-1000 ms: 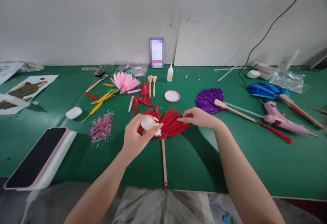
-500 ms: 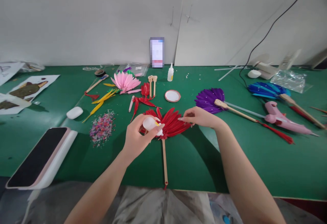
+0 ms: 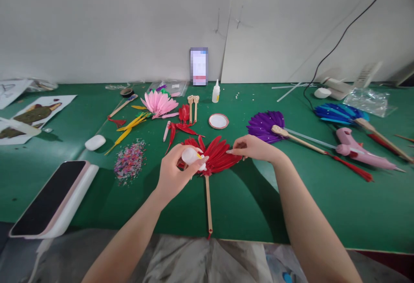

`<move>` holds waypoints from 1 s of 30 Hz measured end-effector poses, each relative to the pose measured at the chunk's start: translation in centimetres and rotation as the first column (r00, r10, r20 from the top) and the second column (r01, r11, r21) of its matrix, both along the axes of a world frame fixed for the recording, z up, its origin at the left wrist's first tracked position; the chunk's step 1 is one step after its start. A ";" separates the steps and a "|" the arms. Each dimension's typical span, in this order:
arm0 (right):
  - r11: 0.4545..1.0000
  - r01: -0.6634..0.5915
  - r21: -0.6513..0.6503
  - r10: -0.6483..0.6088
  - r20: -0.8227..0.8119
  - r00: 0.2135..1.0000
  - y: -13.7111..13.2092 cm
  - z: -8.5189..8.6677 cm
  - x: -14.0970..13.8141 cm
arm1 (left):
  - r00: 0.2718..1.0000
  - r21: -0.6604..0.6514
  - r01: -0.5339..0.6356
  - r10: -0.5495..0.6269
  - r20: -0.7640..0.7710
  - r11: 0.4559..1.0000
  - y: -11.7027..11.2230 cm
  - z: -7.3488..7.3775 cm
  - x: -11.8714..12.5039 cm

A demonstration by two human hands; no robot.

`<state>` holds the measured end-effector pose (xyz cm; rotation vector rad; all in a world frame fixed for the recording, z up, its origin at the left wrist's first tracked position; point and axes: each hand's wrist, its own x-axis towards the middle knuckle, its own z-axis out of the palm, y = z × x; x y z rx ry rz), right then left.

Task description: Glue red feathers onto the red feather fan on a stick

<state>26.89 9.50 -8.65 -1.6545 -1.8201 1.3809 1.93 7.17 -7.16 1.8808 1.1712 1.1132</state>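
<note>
Red fan [image 3: 220, 153] lies beside sequins [image 3: 129, 161], bottle [image 3: 190, 156] over it.

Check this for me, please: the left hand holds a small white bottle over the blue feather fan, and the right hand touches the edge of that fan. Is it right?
Not quite. The fan under the small white bottle is the red feather fan, not blue, as the head view shows. The left hand holds the bottle over it, and the right hand touches its edge.
</note>
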 end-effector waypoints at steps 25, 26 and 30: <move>0.997 -0.041 -0.061 0.041 -0.002 0.999 -0.1 0.2 -0.2 | 0.993 0.054 0.096 -0.092 -0.067 0.994 0.1 -1.0 0.0; 0.997 -0.042 -0.061 0.042 -0.003 0.999 -0.1 0.2 -0.2 | 0.993 0.061 0.098 -0.093 -0.075 0.993 0.1 -0.9 0.0; 0.997 -0.048 -0.061 0.048 -0.007 0.999 0.0 0.0 -0.2 | 0.987 0.081 0.136 -0.128 -0.096 0.987 0.0 -0.6 0.2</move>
